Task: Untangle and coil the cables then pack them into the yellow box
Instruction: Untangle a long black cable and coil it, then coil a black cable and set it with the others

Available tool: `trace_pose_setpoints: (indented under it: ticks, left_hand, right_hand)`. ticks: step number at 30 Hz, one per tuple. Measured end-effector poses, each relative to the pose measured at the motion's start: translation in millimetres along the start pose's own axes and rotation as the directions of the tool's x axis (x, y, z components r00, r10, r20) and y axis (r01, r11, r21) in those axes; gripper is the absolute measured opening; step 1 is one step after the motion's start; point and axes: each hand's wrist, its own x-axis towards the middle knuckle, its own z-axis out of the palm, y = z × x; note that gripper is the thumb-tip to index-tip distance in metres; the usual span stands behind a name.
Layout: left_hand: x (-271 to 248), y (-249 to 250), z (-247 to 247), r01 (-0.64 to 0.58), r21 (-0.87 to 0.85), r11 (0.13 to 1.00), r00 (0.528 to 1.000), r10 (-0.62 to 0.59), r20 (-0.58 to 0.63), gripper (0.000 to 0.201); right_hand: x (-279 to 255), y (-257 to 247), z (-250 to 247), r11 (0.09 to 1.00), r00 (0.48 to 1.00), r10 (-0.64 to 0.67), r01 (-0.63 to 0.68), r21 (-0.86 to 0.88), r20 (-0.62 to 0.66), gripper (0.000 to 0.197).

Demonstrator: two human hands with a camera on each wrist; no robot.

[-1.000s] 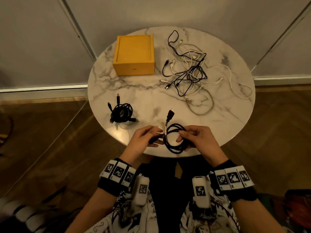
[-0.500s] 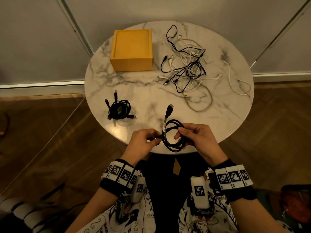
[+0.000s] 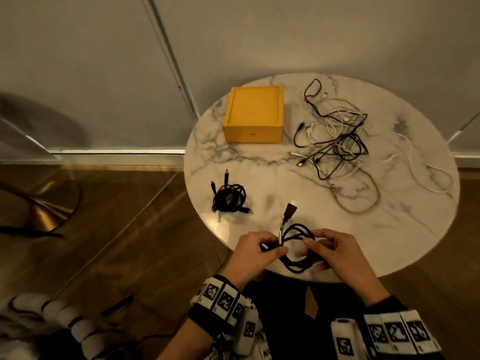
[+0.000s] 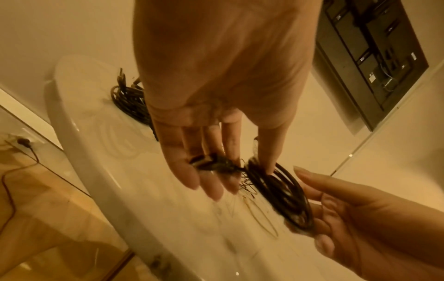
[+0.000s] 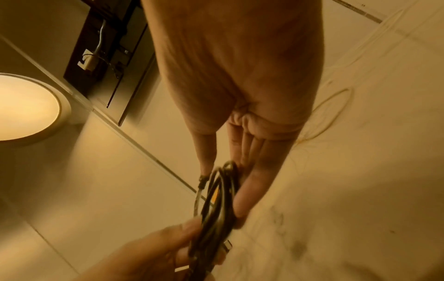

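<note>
You hold one black cable coil (image 3: pixel 297 246) w/ both hands, just above the near edge of the round marble table (image 3: pixel 259 162). Left hand (image 3: pixel 255 252): thumb and fingers pinch the left side of the coil; the left wrist view shows a connector end lying across the fingertips (image 4: pixel 211 192), though blur makes the exact contact hard to read. Right hand (image 3: pixel 335 252): fingers curl around the right side of the coil, thumb on top, loops passing across the palm side. One free end rises from the coil toward the table centre and ends in a black plug (image 3: pixel 290 211) w/ a pale metal tip. Approx. left of that plug, a second black coil (image 3: pixel 228 197) lies flat on the table, its two connector ends pointing away from you, well apart from your hands. The yellow box (image 3: pixel 253 114) sits at the far left of the table, closed side up as far as the head view shows. Just right of the box lies the tangle of black and white cables (image 3: pixel 337 137), unsorted, w/ a white lead (image 3: pixel 426 172) trailing to the right edge and a tan loop (image 3: pixel 359 197) on its near side. Both wrists carry marker bands (image 3: pixel 223 298).
</note>
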Motion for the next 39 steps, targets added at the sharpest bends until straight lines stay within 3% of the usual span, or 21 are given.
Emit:
trace_pose_setpoints:
  ticks: [6, 9, 12, 16, 21, 26, 31, 35, 39]
  left_hand:
    - [7.8, -29.2, -40.5, 0.106, 0.386, 0.916, 0.985, -0.044, -0.165, 0.028]
    - [10.2, -38.3, -56.8, 0.167, 0.43, 0.887, 0.965, -0.059, -0.254, 0.026]
    - [12.8, -39.5, -64.9, 0.093, 0.436, 0.895, 0.959, 0.038, -0.282, 0.022]
    - [24.2, -25.2, -73.6, -0.069, 0.509, 0.858, 0.97, 0.177, -0.166, 0.022]
    - [29.4, -10.4, -68.2, -0.162, 0.673, 0.721, 0.957, 0.28, -0.069, 0.032]
    - [20.9, -1.5, -50.1, -0.212, 0.571, 0.793, 0.944, 0.317, -0.09, 0.013]
    - [4.7, -17.5, 1.3, -0.287, 0.504, 0.814, 0.957, 0.23, 0.174, 0.009]
    - [13.8, -54.9, -6.9, -0.215, 0.43, 0.877, 0.977, 0.193, 0.096, 0.018]
    - [34.5, -57.2, -26.3, -0.334, 0.444, 0.831, 0.942, 0.3, 0.148, 0.023]
  right_hand:
    - [15.4, 13.5, -0.2, 0.968, 0.991, 0.102, -0.079, -0.236, 0.084, 0.012]
    - [15.7, 17.4, -1.4, 0.949, 0.984, 0.123, -0.078, -0.307, 0.129, 0.008]
    - [13.6, 21.3, -1.7, 0.927, 0.978, 0.138, -0.073, -0.368, 0.154, 0.006]
    - [13.0, 21.8, -1.4, 0.919, 0.974, 0.146, -0.069, -0.388, 0.172, 0.006]
    - [12.7, 21.7, -6.2, 0.892, 0.98, 0.094, -0.005, -0.452, 0.175, 0.006]
    - [9.3, 16.8, -12.3, 0.867, 0.98, 0.075, 0.028, -0.497, 0.187, 0.008]
    - [13.3, 19.4, -24.8, 0.851, 0.993, 0.04, 0.025, -0.525, 0.112, 0.009]
    - [12.6, 32.5, -36.4, 0.867, 0.995, 0.051, 0.0, -0.497, 0.089, 0.009]
    - [16.1, 44.2, -38.7, 0.902, 0.996, 0.046, -0.008, -0.431, 0.077, 0.007]
